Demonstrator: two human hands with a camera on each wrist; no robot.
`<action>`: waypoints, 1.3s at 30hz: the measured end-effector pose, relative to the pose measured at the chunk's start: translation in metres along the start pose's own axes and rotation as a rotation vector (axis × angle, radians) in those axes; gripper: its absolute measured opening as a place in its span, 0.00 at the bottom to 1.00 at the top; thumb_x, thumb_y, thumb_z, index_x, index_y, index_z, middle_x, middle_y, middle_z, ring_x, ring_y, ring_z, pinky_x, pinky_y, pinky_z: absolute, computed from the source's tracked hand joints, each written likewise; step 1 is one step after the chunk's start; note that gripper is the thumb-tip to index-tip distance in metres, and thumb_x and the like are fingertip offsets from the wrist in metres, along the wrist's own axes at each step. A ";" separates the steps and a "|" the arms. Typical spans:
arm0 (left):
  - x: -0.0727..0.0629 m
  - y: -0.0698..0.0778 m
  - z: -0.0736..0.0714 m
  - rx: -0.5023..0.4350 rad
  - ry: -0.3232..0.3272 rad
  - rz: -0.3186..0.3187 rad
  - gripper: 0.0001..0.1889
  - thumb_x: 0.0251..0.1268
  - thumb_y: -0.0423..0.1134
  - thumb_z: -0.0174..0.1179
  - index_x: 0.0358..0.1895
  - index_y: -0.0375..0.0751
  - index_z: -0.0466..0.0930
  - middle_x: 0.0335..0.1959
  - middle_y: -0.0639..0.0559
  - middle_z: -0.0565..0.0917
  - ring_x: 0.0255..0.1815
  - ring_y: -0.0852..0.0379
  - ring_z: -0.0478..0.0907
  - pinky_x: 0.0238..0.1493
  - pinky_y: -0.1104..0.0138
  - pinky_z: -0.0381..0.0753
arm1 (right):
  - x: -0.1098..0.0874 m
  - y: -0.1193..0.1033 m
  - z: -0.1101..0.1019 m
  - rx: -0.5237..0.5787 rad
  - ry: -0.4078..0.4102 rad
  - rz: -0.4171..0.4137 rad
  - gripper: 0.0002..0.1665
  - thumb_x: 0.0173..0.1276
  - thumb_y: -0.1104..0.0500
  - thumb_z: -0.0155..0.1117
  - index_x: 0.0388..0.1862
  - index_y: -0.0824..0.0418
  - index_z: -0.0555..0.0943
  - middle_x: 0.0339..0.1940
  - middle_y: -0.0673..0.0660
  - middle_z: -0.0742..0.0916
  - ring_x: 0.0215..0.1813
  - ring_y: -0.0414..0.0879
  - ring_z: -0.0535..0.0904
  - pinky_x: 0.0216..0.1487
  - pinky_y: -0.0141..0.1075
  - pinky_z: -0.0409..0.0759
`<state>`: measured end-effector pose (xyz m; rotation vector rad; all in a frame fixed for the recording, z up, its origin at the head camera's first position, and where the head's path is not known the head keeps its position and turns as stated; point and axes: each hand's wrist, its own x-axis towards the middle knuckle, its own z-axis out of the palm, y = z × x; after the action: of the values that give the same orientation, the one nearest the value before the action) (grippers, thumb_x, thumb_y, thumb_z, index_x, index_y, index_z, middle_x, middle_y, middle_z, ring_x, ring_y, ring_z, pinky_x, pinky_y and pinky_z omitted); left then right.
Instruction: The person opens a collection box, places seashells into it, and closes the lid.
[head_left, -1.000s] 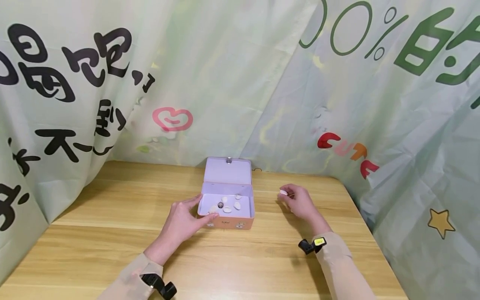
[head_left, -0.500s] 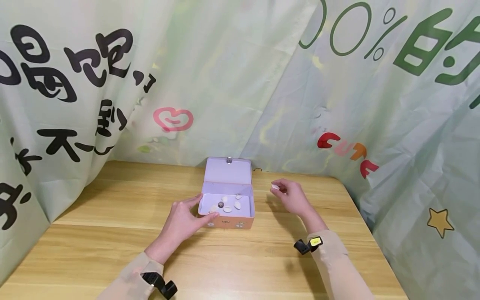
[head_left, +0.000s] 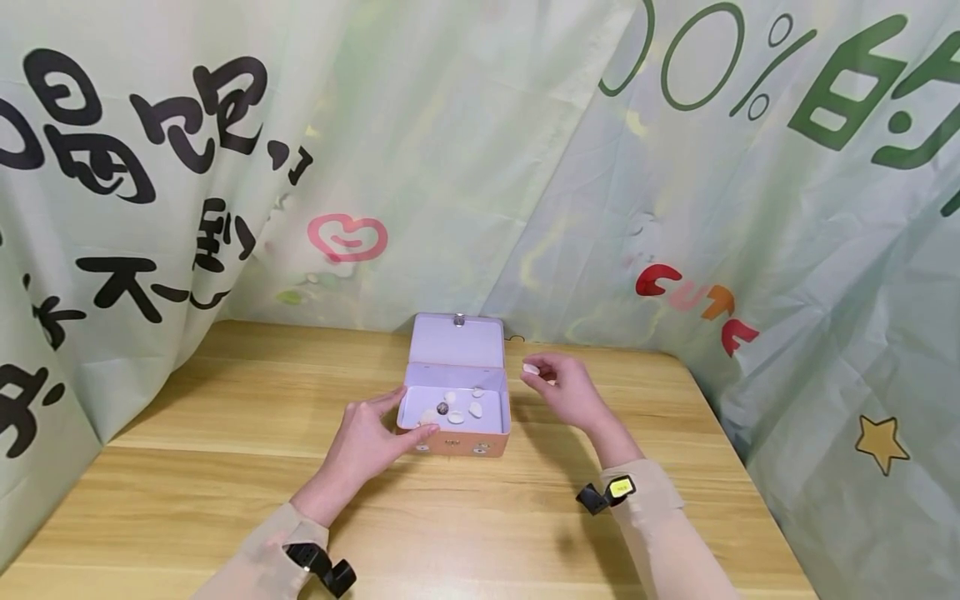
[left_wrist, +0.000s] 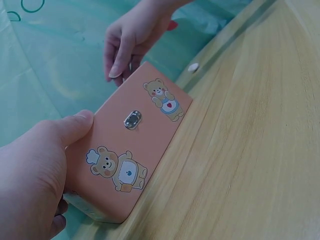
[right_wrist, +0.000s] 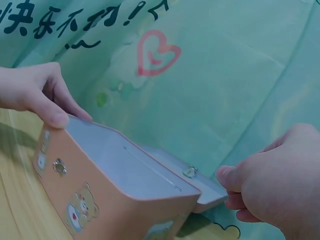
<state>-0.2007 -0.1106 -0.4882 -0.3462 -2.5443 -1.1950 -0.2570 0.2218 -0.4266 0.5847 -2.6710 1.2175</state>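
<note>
An orange-pink tin box [head_left: 461, 444] with a lilac inside stands on the table, its hinged lid [head_left: 456, 342] tipped back. Several white shells [head_left: 476, 410] and a dark round shell [head_left: 442, 408] lie inside. My left hand [head_left: 365, 439] grips the box's left front corner, thumb on the front rim. To the right of the lid, above the table, my right hand [head_left: 572, 393] pinches a small white shell [head_left: 531, 369] between thumb and fingers. In the right wrist view, the back of the right hand [right_wrist: 282, 182] hides that shell.
The wooden table [head_left: 300, 383] meets a printed curtain [head_left: 420, 167] at the back and sides. In the left wrist view a small white piece [left_wrist: 193, 67] lies on the table beyond the box. Black wrist cameras sit on both wrists.
My right hand has moved left and slightly away from me with the white shell, coming close to the box's right side. The left hand stays on the box.
</note>
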 end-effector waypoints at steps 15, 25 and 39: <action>0.000 0.000 0.000 0.007 0.002 0.000 0.53 0.49 0.71 0.77 0.66 0.29 0.81 0.62 0.30 0.81 0.08 0.70 0.56 0.17 0.66 0.72 | 0.006 -0.020 0.013 0.015 -0.041 -0.082 0.15 0.75 0.63 0.71 0.57 0.70 0.87 0.45 0.57 0.91 0.43 0.50 0.86 0.44 0.42 0.85; 0.002 -0.002 0.001 0.007 0.006 0.015 0.52 0.50 0.71 0.77 0.66 0.29 0.81 0.62 0.30 0.81 0.13 0.65 0.62 0.17 0.66 0.70 | 0.012 -0.031 0.028 0.035 -0.105 -0.134 0.14 0.73 0.63 0.73 0.54 0.69 0.87 0.45 0.55 0.90 0.44 0.49 0.85 0.49 0.47 0.85; 0.001 -0.001 0.000 0.019 0.004 0.018 0.52 0.50 0.72 0.77 0.66 0.29 0.81 0.63 0.32 0.81 0.16 0.63 0.66 0.17 0.66 0.69 | 0.023 -0.036 0.055 0.057 -0.191 -0.142 0.16 0.73 0.64 0.74 0.55 0.71 0.87 0.42 0.53 0.89 0.42 0.46 0.84 0.48 0.43 0.86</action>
<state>-0.2023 -0.1116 -0.4883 -0.3609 -2.5426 -1.1627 -0.2615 0.1526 -0.4308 0.9263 -2.6973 1.2598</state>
